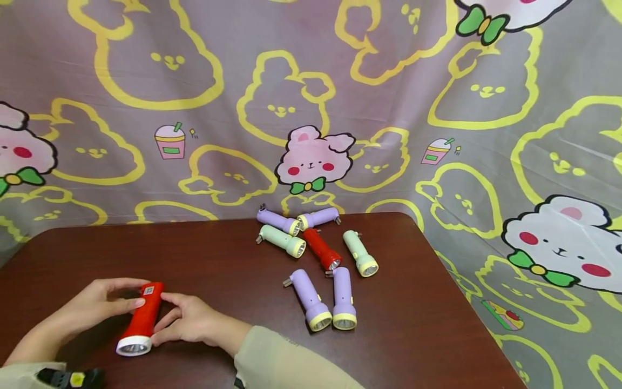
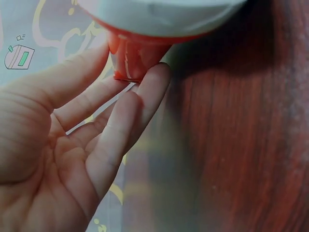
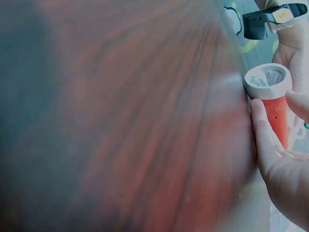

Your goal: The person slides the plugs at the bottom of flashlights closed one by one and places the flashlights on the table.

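Observation:
A red flashlight (image 1: 144, 316) with a white head ring lies at the left front of the table, its lens toward the near edge. My left hand (image 1: 99, 300) holds its tail end, the thumb on top beside a small printed label and the fingers around the far side. From the right, my right hand (image 1: 191, 322) grips the same flashlight, one digit at the white ring and another at the tail. Up close in the left wrist view, the white head (image 2: 164, 17) hides much of the red body. In the right wrist view the lens (image 3: 268, 77) faces up.
Right of centre on the brown table (image 1: 209, 259) lie several flashlights: another red one (image 1: 320, 248), green ones (image 1: 359, 253) and purple ones (image 1: 308, 300), some with plug prongs sticking out. A patterned cloth (image 1: 233, 108) hangs behind the table and along its right side.

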Available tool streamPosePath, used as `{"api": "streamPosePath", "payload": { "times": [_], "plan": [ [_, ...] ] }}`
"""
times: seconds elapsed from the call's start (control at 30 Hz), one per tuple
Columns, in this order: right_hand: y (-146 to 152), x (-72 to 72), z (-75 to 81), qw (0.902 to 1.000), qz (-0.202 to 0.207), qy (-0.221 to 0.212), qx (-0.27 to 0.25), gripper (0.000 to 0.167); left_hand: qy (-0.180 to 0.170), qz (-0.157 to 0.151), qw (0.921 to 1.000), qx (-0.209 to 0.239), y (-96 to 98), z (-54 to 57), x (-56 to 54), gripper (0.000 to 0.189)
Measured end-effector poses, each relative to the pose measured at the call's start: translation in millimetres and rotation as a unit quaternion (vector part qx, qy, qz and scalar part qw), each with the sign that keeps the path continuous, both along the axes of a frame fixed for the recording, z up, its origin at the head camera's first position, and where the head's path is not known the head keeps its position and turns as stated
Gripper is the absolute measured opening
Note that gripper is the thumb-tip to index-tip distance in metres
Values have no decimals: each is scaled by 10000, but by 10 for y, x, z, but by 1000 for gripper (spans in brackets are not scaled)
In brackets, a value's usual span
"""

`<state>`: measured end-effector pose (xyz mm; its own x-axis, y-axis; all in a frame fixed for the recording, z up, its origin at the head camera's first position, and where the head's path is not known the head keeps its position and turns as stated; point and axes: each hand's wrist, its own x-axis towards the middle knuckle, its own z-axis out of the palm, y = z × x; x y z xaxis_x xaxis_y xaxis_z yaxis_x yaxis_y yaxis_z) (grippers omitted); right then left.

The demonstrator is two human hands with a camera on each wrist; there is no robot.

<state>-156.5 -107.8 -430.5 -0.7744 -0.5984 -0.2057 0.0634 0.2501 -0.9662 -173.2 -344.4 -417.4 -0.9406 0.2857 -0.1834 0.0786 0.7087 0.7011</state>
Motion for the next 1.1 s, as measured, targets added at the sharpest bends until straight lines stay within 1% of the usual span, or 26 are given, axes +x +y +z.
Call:
{"api": "streamPosePath", "payload": {
  "times": [0.07,0.17,0.33,0.6,0.73,0.93,1.1],
  "plan": [
    [7,1,5,10000,85,-10,-19,75,37,-4,10000,63,-6,-19,20,52],
    [-3,11,20,9996,199,-136,-127,73,150,-40,9998,139,-40,-45,59,49],
    [-1,24,36,9991,205,-282,-223,69,182,-170,9990,384,-58,-64,69,48],
    [87,-5,70,9991,232,358,12,64,214,-96,9988,430,-12,-56,42,51],
    [193,-14,95,9988,205,452,-14,60,159,-48,9987,483,17,-72,45,51],
    [406,-47,151,9979,239,594,-59,56,328,180,9991,202,78,-72,66,50],
    [538,-96,229,9960,361,810,-75,53,390,214,9990,78,85,-47,55,51]
  ]
}}
